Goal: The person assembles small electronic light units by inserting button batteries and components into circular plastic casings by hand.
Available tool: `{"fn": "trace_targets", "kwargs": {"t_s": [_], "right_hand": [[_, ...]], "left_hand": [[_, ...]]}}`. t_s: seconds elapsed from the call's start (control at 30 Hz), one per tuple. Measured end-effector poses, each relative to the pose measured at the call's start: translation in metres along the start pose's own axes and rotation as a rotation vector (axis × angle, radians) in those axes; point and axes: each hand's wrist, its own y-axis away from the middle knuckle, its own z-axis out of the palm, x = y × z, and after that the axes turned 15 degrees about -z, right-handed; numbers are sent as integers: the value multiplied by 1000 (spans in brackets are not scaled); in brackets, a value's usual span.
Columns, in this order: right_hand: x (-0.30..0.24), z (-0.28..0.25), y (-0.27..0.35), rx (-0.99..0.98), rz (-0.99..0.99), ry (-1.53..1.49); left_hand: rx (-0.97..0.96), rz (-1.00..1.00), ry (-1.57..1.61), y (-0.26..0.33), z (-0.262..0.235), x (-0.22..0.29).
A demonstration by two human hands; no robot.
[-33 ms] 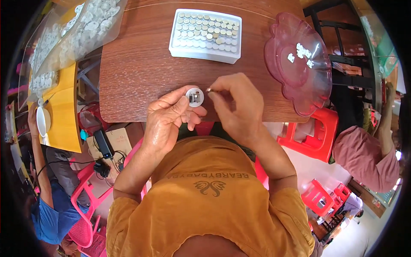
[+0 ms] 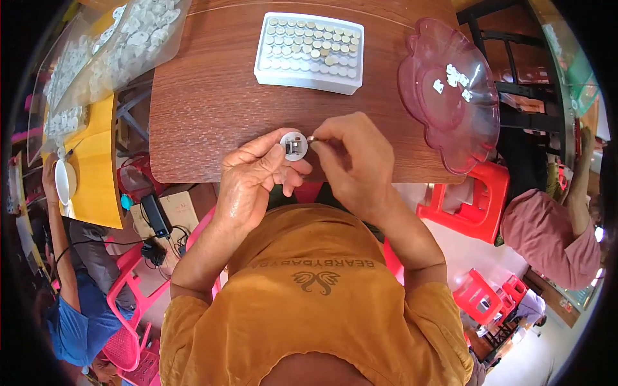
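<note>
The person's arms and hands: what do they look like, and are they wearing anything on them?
The left hand and right hand are ungloved, with no watch or cable visible on either wrist. Both forearms are bare. Loose mustard-brown sleeves end around the elbows, matching the shirt, which has a dark print across it.

Round piece (image 2: 294,147): is showing white around grey
Desk (image 2: 206,96): is showing reddish-brown wood grain
Tray (image 2: 308,80): is gleaming white
Dish (image 2: 439,119): is looking translucent purplish-pink
</note>
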Motion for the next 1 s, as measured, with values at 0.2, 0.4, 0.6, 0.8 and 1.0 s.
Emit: {"fn": "trace_targets", "kwargs": {"t_s": [0.2, 0.4, 0.6, 0.8, 1.0], "right_hand": [[0, 10, 8, -24, -177, 121], [-6, 14, 15, -65, -221, 243], [-5, 15, 21, -7, -162, 165], [-6, 14, 22, 2, -304, 240], [-2, 14, 24, -32, -549, 295]], "left_hand": [[37, 50, -37, 5, 9, -4], [72, 101, -78, 7, 12, -8], [77, 119, -83, 8, 11, -13], [88, 110, -55, 12, 15, -11], [50, 151, -96, 12, 14, -12]]}}
